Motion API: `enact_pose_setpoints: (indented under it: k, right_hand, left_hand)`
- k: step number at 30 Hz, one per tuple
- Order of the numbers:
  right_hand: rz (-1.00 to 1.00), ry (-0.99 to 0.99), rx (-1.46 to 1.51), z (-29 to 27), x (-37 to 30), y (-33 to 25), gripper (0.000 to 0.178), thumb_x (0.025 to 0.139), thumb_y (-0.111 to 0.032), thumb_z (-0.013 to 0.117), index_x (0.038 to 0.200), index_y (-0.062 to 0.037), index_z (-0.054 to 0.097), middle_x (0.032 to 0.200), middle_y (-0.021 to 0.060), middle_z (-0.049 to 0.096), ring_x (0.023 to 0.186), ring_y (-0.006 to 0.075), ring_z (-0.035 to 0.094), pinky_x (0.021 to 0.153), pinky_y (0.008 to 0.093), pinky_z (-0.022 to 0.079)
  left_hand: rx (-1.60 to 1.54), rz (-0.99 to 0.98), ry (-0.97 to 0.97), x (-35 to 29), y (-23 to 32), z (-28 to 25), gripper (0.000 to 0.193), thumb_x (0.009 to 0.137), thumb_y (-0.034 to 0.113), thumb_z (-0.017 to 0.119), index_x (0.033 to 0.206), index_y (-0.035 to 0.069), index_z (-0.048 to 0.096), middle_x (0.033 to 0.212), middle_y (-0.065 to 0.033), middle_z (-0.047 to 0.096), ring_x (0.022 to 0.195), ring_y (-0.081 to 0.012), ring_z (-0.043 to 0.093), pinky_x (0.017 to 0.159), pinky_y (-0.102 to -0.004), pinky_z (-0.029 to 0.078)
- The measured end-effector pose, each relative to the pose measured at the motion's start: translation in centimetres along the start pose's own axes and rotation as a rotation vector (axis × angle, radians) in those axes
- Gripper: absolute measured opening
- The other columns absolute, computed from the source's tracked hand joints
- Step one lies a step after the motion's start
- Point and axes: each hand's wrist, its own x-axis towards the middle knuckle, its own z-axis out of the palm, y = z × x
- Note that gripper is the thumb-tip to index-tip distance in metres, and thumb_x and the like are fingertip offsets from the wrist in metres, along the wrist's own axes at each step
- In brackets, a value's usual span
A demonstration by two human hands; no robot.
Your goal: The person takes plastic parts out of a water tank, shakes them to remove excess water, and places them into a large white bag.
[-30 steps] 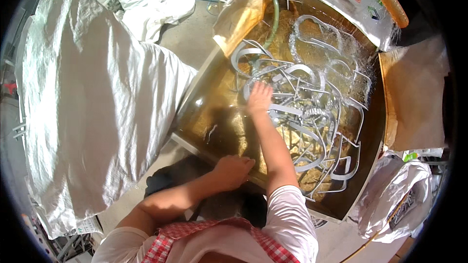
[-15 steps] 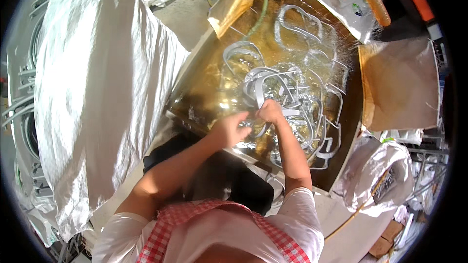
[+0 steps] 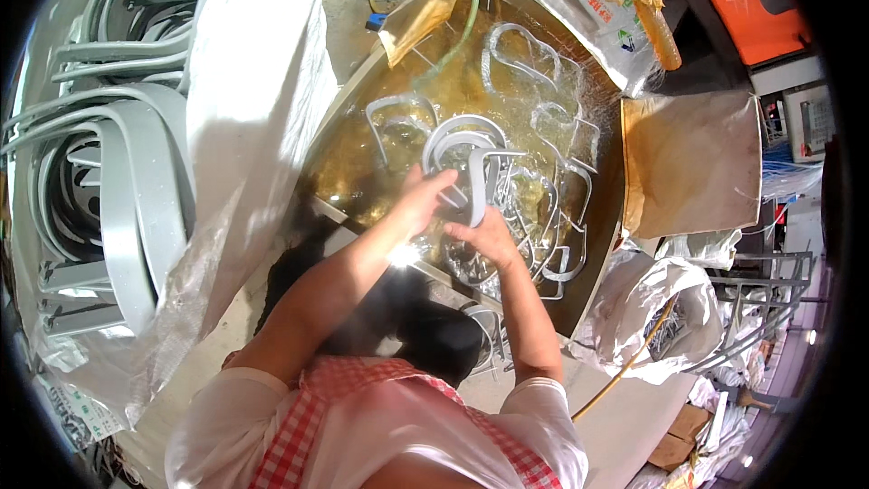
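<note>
A bundle of grey curved strips (image 3: pixel 477 183), bent like plastic or metal frames, is held up over a tank of water. My left hand (image 3: pixel 418 206) is at its left side, fingers closed around a strip's lower end, partly hidden. My right hand (image 3: pixel 489 237) grips the lower bend of the bundle from the right, its thumb toward the left hand. Under and beyond the hands, several more grey curved strips (image 3: pixel 566 163) lie in the brownish water of the tank (image 3: pixel 337 158).
A green hose (image 3: pixel 472 23) runs into the tank at the back. At left, a white sheet (image 3: pixel 262 81) partly covers stacked large grey curved parts (image 3: pixel 131 208). A brown-stained board (image 3: pixel 692 167) stands at the right rim. Below it sits a plastic-lined bag (image 3: pixel 674 308) with thin grey pieces.
My left hand has come in to the grey strips, and my right hand has lifted them slightly from the water. My view has turned, showing more stacked grey parts at left.
</note>
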Motion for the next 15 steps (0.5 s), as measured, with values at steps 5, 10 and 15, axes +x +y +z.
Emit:
enact_pose_setpoints:
  k: [5, 10, 15]
  right_hand:
    - [-0.167, 0.565, 0.893, -2.1, 0.0, 3.3, 0.018, 0.081, -0.019, 0.063, 0.087, -0.0051, 0.052, 0.075, 0.0047, 0.057, 0.063, 0.0132, 0.055, 0.057, 0.0225, 0.045]
    - [-0.068, 0.715, 1.040, -10.6, -0.6, 4.1, 0.011, 0.089, -0.017, 0.050, 0.081, -0.0101, 0.047, 0.055, -0.0013, 0.044, 0.041, 0.0060, 0.035, 0.036, 0.0201, 0.029]
    - [-0.032, 0.439, 0.131, -6.6, -1.1, -3.5, 0.025, 0.085, -0.019, 0.057, 0.104, -0.0057, 0.051, 0.081, 0.0050, 0.059, 0.065, 0.0100, 0.052, 0.059, 0.0242, 0.044]
  left_hand:
    - [0.011, 0.096, 0.220, 0.2, 2.4, -0.9, 0.031, 0.075, -0.005, 0.050, 0.106, -0.002, 0.042, 0.085, -0.0152, 0.053, 0.073, -0.0241, 0.060, 0.066, -0.0390, 0.055]
    - [0.349, 0.222, 0.354, 0.7, 3.9, -1.0, 0.036, 0.074, -0.008, 0.050, 0.109, 0.000, 0.045, 0.085, -0.0132, 0.057, 0.073, -0.0211, 0.060, 0.065, -0.0322, 0.053]
    - [1.064, 0.438, 0.028, -0.7, 2.0, 0.0, 0.035, 0.077, -0.004, 0.053, 0.109, 0.008, 0.058, 0.097, -0.0115, 0.063, 0.086, -0.0186, 0.061, 0.075, -0.0269, 0.046]
